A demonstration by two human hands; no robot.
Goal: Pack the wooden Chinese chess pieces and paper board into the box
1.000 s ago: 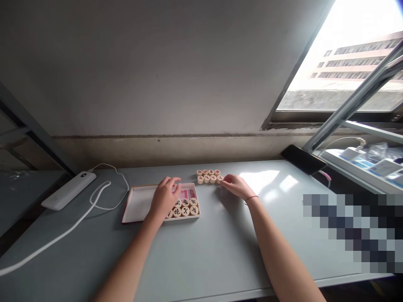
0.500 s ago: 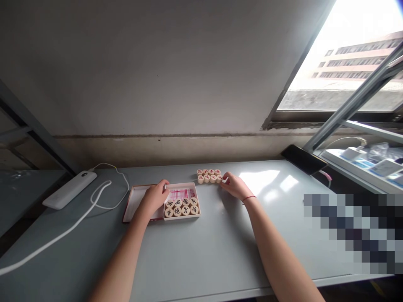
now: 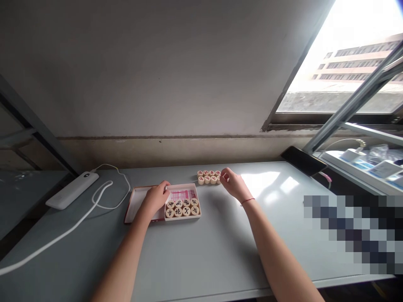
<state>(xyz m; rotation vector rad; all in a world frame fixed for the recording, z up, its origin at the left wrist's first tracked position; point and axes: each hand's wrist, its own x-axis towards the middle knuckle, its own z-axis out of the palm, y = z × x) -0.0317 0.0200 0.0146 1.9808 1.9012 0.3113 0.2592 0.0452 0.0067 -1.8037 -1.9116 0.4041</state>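
Note:
An open box lies on the grey table, its white tray [image 3: 198, 204] joined on the left by the lid [image 3: 136, 201]. Several round pieces with black characters [image 3: 182, 208] fill the tray's near half; a pink-printed sheet [image 3: 183, 194] shows in the far half. My left hand [image 3: 156, 195] grips the box where lid and tray meet. Farther back, several pieces with red characters [image 3: 208, 177] stand in two rows. At their right end is my right hand [image 3: 232, 183], fingers curled together and covering part of the last pieces; whether it holds anything is hidden.
A white power strip [image 3: 73, 189] with a white cable [image 3: 72, 228] lies at the left. A dark phone [image 3: 304, 160] leans at the back right beside a metal shelf frame [image 3: 355, 92]. Behind the table [image 3: 201, 260] rises a wall.
My right hand has risen slightly, its fingers drawn together above the right end of the red pieces. My left hand stays on the box.

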